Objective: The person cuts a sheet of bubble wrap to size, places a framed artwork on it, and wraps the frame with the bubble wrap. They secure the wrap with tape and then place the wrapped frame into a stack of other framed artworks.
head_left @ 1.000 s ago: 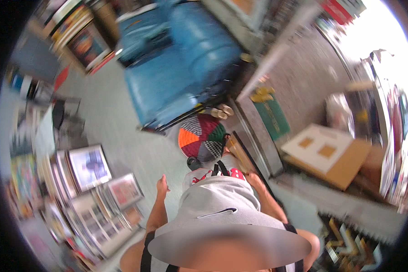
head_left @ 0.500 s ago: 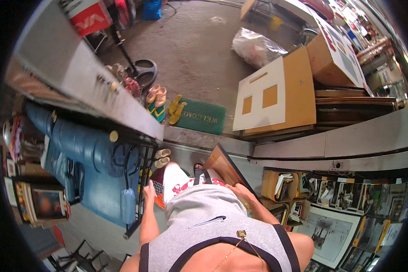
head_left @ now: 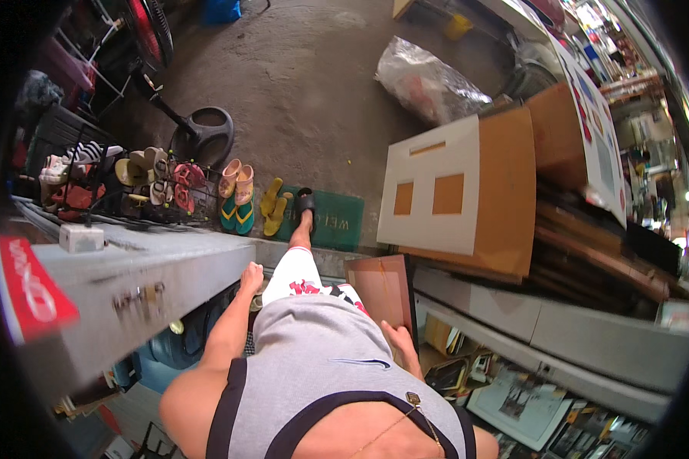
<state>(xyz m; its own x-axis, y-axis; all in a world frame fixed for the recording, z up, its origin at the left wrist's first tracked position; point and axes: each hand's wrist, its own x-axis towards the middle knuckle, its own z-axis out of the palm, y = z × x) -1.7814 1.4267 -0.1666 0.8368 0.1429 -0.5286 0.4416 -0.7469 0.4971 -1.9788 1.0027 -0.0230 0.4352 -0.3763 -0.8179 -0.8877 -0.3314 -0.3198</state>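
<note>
Left hand (head_left: pixel 252 278) curled, empty; right hand (head_left: pixel 397 337) gripping framed panel's (head_left: pixel 380 289) edge; open floor (head_left: pixel 298 99) ahead.

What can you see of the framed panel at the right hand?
The framed panel looks flat and rectangular, with a board-like, brownish-pink face, a thin line running along it and a dark frame edge on its right. It is right of the white shorts, seemingly tilted. The right hand appears to grip its near end.
</note>
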